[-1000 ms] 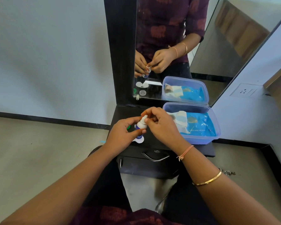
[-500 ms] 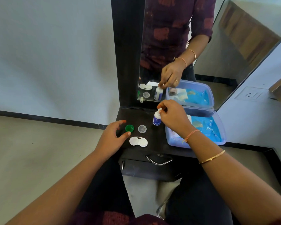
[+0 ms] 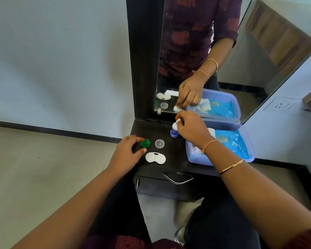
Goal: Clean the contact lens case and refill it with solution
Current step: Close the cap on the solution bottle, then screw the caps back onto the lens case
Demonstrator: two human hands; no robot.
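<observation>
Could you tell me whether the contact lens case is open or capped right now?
Open: the white case lies uncapped, its green cap and clear cap lying apart beside it.

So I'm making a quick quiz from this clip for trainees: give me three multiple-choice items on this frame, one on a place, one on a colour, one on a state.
1. Where does the white lens case lie?
A. inside the blue tub
B. on the dark shelf, nearer the person than the two loose caps
C. in the left hand

2. What colour is the cap by the left hand?
A. red
B. yellow
C. green

3. How is the solution bottle placed?
A. upright on the shelf, right hand at its top
B. lying on its side
C. lifted high over the case

Answers: 1 B, it sits on the shelf in front of the caps; 2 C, it is plainly green, next to a clear cap; 3 A, its base rests on the shelf with fingers at its tip.
</observation>
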